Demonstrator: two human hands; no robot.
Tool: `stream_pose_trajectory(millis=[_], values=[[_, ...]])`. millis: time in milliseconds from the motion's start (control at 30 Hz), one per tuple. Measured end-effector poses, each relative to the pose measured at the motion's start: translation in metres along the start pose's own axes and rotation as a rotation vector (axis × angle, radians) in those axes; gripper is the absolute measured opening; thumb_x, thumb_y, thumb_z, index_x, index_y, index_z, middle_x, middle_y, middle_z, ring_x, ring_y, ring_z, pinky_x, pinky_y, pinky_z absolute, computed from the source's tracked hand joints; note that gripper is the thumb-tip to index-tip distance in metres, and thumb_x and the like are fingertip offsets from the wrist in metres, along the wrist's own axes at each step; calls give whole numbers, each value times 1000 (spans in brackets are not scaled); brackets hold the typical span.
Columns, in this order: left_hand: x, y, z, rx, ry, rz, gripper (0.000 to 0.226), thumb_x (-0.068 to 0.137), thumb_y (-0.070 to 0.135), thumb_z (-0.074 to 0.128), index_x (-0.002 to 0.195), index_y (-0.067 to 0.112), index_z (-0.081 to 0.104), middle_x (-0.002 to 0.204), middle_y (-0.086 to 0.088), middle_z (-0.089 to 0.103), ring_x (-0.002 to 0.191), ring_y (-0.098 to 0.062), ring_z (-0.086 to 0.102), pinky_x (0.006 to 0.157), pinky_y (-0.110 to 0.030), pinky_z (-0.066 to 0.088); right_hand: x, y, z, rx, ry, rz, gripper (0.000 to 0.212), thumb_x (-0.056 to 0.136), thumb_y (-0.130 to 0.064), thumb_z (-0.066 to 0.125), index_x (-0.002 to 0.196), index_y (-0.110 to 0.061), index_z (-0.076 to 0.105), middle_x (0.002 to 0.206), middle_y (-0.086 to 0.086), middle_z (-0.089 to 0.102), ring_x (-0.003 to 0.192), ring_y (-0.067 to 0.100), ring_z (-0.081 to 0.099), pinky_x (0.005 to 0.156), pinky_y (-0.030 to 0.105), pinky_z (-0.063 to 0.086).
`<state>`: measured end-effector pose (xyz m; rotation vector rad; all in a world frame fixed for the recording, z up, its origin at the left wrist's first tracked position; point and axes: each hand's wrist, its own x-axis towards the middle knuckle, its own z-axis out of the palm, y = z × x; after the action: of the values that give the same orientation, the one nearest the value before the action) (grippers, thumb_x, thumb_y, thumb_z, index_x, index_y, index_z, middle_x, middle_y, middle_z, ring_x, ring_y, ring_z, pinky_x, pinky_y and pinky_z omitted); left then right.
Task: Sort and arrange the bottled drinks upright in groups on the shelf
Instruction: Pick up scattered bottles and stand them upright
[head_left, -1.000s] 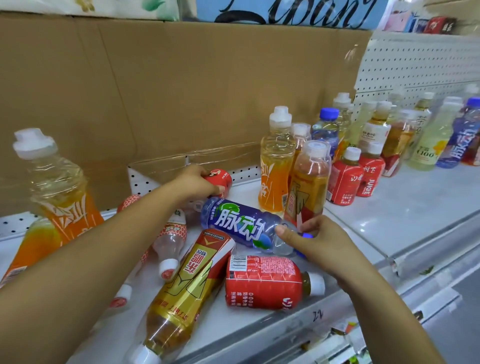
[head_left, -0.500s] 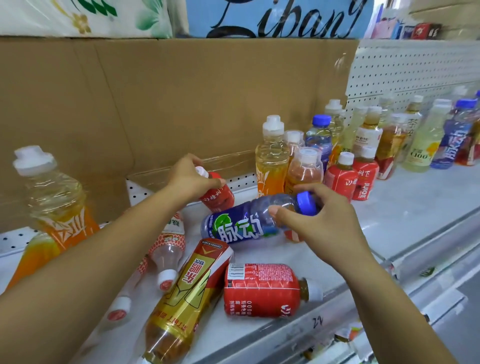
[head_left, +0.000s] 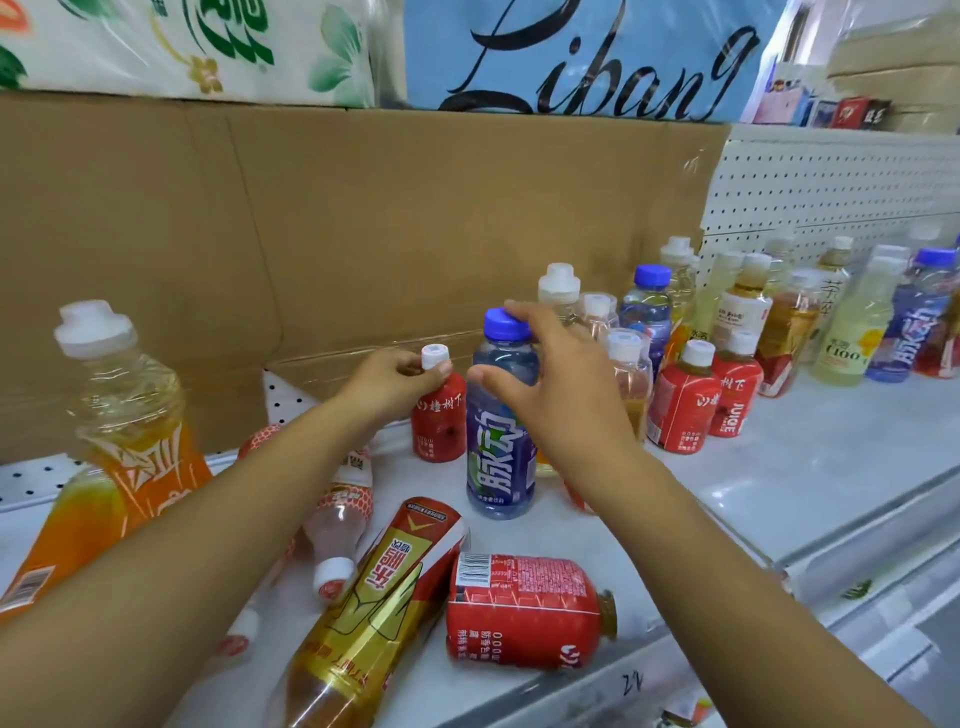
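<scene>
Fig.: L hand (head_left: 397, 382) pinches red bottle (head_left: 439, 421) at cap; R hand (head_left: 550, 389) holds blue bottle (head_left: 501, 457) loosely, both upright on shelf (head_left: 779, 483). Seat bases flat before release; group w/ like.

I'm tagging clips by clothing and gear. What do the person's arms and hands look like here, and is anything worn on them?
Both arms are bare as far up as the view shows: no sleeve on the left forearm or the right forearm. The left hand and the right hand wear no gloves, and no ring, watch or bracelet shows.
</scene>
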<state>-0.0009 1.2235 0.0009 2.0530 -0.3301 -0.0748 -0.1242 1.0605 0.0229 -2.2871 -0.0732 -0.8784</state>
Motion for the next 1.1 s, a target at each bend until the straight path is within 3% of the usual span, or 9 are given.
stream_pose_trajectory(millis=[133, 333, 467, 567, 633, 700, 833, 933, 1100], values=[[-17, 6, -14, 48, 59, 5, 43, 95, 41, 64, 126, 12, 64, 118, 1, 67, 96, -11, 62, 73, -23, 46, 5, -1, 12, -19, -32, -9, 60, 89, -39, 73, 143, -32, 47, 124, 7, 59, 114, 22, 55, 90, 26, 41], [-85, 20, -36, 143, 135, 9, 32, 96, 50, 57, 111, 25, 69, 103, 12, 65, 90, 2, 55, 74, -27, 43, -2, -5, 14, 34, 36, 37, 68, 89, -34, 74, 148, -26, 43, 140, 2, 54, 128, 20, 51, 107, 39, 46], [-143, 17, -45, 122, 200, -5, 29, 93, 51, 58, 102, 27, 72, 99, 15, 69, 97, -2, 63, 78, -25, 48, -36, -24, 2, 203, 141, 55, 47, 86, -38, 76, 128, -27, 57, 119, -8, 60, 98, 9, 60, 84, 25, 52], [-180, 13, -44, 112, 240, -86, 29, 93, 50, 59, 101, 26, 72, 95, 9, 73, 93, -11, 68, 82, -33, 54, -61, -33, -2, 302, -128, -6, 25, 85, -41, 75, 106, -31, 68, 99, -17, 67, 88, 2, 61, 70, 12, 46], [-203, 9, -42, 91, 276, -127, 27, 93, 51, 57, 98, 29, 72, 90, 11, 74, 87, -8, 69, 73, -31, 57, -74, -38, 1, 313, -398, -65, 21, 82, -43, 76, 101, -34, 71, 97, -20, 68, 93, -2, 61, 75, 10, 47], [-220, 1, -40, 13, 367, -149, 24, 94, 45, 58, 92, 26, 72, 87, 7, 75, 83, -8, 70, 63, -24, 57, -82, -43, 7, 267, -606, -182, 30, 78, -46, 79, 104, -34, 72, 104, -20, 67, 101, -2, 58, 86, 14, 46], [-257, -17, -31, -162, 581, -166, 23, 95, 37, 60, 97, 18, 74, 94, 1, 77, 94, -21, 73, 87, -41, 60, -97, -57, 22, 92, -926, -469, 66, 69, -56, 83, 129, -35, 63, 130, -13, 59, 124, 8, 42, 108, 31, 33], [-282, -30, -20, -173, 755, -155, 18, 95, 36, 63, 97, 21, 73, 96, 4, 77, 97, -16, 73, 93, -46, 56, -103, -65, 31, -161, -1000, -653, 87, 68, -62, 80, 144, -41, 45, 143, -14, 47, 135, 14, 28, 109, 37, 20], [-296, -43, -13, -120, 846, -184, 11, 97, 31, 63, 100, 26, 73, 98, 6, 76, 98, -15, 71, 95, -48, 55, -98, -69, 38, -217, -934, -765, 80, 68, -62, 79, 139, -40, 49, 135, -11, 51, 131, 19, 32, 101, 43, 28]])
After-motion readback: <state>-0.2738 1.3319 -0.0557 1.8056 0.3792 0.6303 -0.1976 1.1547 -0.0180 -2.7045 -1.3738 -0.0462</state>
